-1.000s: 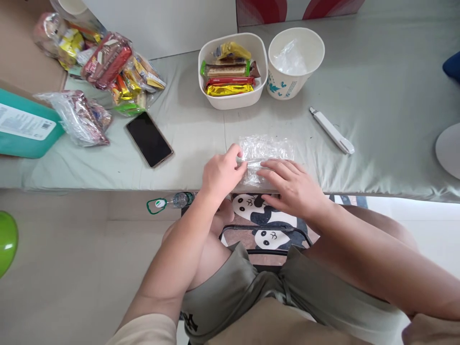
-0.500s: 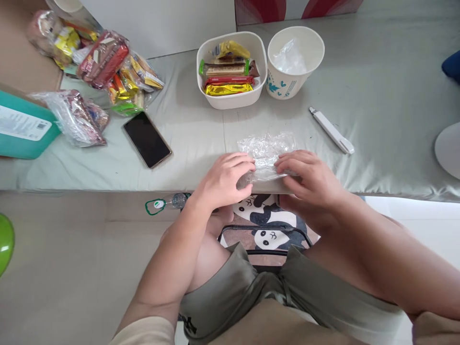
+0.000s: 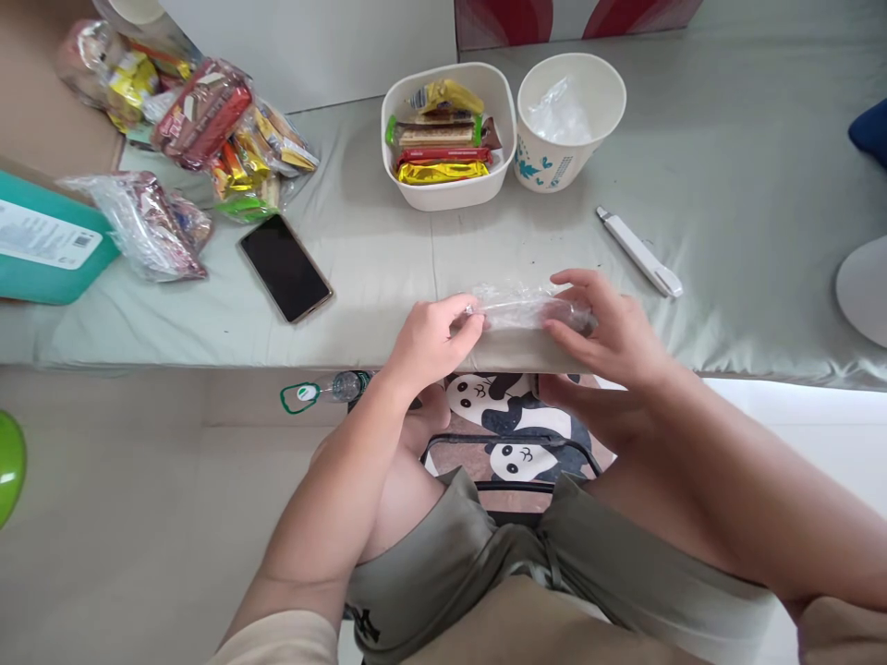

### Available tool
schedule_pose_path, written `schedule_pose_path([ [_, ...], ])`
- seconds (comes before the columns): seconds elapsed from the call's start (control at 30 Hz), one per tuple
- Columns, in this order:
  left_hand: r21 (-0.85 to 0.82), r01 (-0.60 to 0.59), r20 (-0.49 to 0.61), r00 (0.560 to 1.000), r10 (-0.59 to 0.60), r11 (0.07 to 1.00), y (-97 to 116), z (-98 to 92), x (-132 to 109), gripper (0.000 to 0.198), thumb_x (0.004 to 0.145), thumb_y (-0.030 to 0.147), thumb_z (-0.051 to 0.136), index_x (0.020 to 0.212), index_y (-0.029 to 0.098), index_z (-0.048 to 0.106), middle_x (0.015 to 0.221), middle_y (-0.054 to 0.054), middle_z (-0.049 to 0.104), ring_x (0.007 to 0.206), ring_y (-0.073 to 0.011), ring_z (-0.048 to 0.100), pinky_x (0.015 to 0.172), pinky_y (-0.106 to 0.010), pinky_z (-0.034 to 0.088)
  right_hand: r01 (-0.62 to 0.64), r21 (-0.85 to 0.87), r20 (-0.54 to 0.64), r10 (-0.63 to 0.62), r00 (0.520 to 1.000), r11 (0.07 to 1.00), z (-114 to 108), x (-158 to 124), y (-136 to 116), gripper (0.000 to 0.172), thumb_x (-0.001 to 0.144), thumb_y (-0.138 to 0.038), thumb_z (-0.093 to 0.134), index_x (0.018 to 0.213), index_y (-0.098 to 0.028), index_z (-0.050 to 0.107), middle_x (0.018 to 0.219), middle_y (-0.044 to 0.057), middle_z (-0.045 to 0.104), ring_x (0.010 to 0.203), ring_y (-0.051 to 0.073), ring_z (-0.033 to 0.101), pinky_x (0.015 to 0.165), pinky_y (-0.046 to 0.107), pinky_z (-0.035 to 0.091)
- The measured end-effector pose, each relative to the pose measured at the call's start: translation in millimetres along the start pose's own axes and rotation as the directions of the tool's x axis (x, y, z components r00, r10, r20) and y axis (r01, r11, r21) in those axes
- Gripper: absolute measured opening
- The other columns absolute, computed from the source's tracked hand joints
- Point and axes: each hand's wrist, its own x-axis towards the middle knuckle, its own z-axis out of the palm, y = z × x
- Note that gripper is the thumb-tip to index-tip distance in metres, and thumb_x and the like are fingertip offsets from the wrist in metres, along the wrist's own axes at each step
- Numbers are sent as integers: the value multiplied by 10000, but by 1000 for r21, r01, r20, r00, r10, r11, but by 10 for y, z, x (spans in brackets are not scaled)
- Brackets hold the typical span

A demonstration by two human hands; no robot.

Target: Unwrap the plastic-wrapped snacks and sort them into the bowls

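Observation:
A clear, crinkled plastic wrapper (image 3: pixel 516 307), narrow and folded lengthwise, lies between my hands near the front edge of the cloth-covered surface. My left hand (image 3: pixel 438 334) pinches its left end between thumb and fingers. At the other end, my right hand (image 3: pixel 604 323) has its thumb and fingers curved around the plastic, the index finger lifted. Beyond them stands a white tub (image 3: pixel 449 196) with several wrapped snack bars (image 3: pixel 443 152) inside. Right beside it is a paper cup (image 3: pixel 551 166) holding crumpled clear plastic (image 3: pixel 560 113). A white box cutter (image 3: pixel 638 251) lies right of my hands.
A dark phone (image 3: pixel 285 268) lies on the left. Behind it are bagged snacks (image 3: pixel 200 115), another plastic bag of snacks (image 3: pixel 156 226) and a teal container (image 3: pixel 52 240). At the far right is a round white object (image 3: pixel 866 291). Below the edge a bottle (image 3: pixel 343 386) shows.
The plastic wrapper went from spread flat to folded into a narrow strip. My left hand now pinches its end; my right-hand fingers have risen and curved around the other end.

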Motion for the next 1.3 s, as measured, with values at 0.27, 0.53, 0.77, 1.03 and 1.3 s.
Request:
schedule_pose_path([
  [0.27,189,79,-168,985,-47,979,-11,60,22,356,899,314,630,1237,209,668,624,48,680,562,-137,576,634,-285,442,-54,-34,-100,50,994,998,106,139,87,503,849,-299,662,1328,-263,513,1109,59,722,569,128,576,598,340,522],
  [0.53,451,107,-220,975,-6,886,-27,115,91,443,884,202,675,1324,238,647,1070,-67,669,920,-217,674,683,-314,494,178,-418,-318,-327,890,891,205,57,51,278,916,-232,610,1194,-238,624,1177,125,667,968,266,665,769,419,526],
  [0.77,477,30,-241,966,98,878,-153,153,90,79,872,211,707,933,212,757,1211,-99,576,1025,-229,627,808,-360,552,442,-416,61,-460,886,795,365,-39,-148,289,996,-281,554,1270,-223,625,1272,93,726,1138,268,643,1045,444,399],
  [1.03,274,-82,-363,914,182,958,-184,82,121,259,926,343,599,776,179,731,1100,-103,616,811,-165,579,808,-365,548,439,-415,138,-422,896,797,418,-118,-170,121,937,-281,629,1025,-234,698,1045,95,699,1018,277,610,1049,515,383],
  [1.3,-515,-17,146,983,107,857,-76,3,92,714,841,868,482,1074,242,735,1229,-123,719,1181,-279,663,979,-398,554,-242,678,176,166,970,694,184,-79,-349,221,990,-446,582,912,-240,569,738,-20,599,611,134,556,591,295,469],
])
